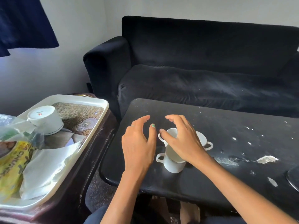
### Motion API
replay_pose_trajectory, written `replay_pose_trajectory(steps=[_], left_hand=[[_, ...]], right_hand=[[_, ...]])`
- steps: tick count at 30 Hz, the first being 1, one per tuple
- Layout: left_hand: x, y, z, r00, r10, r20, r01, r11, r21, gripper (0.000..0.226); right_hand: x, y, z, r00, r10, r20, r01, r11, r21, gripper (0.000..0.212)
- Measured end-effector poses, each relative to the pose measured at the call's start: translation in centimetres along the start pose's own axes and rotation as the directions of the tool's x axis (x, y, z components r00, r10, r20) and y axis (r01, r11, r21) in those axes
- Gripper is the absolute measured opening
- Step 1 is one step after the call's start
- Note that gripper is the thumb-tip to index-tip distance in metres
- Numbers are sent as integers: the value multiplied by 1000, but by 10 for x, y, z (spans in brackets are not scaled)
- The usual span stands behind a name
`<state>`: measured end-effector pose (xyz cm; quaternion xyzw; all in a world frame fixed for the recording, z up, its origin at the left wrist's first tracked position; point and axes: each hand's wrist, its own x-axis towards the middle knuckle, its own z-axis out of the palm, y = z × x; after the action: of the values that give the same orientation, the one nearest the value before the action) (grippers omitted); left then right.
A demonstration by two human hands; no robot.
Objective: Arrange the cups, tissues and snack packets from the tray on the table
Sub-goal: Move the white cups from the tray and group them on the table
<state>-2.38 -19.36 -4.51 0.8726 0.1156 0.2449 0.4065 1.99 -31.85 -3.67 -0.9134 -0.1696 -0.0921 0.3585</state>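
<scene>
Neither grip held anything, left hand (137,143) and right hand (182,139) hovering wide over the white cups (174,162) on the dark surface (226,175), while left of the cups the tray (103,102) kept one cup (45,120), tissues (47,168) and snack packets (11,165), most work seemingly remaining.

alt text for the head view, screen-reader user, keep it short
Two bare hands hover over white handled cups clustered on a black table: the right hand spread above them, the left hand beside it, neither gripping. To the left, a white tray holds an upturned cup, tissues and a yellow snack packet; a dark sofa stands behind.
</scene>
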Motion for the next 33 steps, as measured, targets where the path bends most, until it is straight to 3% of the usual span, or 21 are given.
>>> replay_pose_trajectory(steps=[3, 7, 15, 20, 25, 30, 33], left_hand=[[7, -1, -8, 994, 10, -109, -8, 1000, 15, 34], [21, -11, -26, 952, -96, -289, 85, 995, -50, 39], [38, -41, -64, 732, -443, -519, 284, 889, -358, 54], [42, -52, -80, 600, -648, -470, 306, 728, -613, 53], [46, -59, -94, 543, -747, -383, 275, 589, -760, 54], [48, -62, -103, 511, -811, -285, 242, 454, -858, 53], [49, -65, -106, 505, -829, -239, 257, 409, -875, 52]], right_hand=[[7, -14, 14, 999, -46, -10, 46, 998, 50, 41], [16, -37, 38, 991, -131, 14, 129, 985, 118, 35], [53, -114, 99, 958, -263, 117, 211, 919, 334, 23], [87, -171, 135, 892, -300, 339, 224, 943, 246, 34], [100, -208, 164, 730, -295, 616, 261, 954, 147, 70], [104, -233, 192, 704, -316, 636, 263, 948, 180, 92], [108, -241, 205, 712, -316, 627, 237, 949, 209, 92]])
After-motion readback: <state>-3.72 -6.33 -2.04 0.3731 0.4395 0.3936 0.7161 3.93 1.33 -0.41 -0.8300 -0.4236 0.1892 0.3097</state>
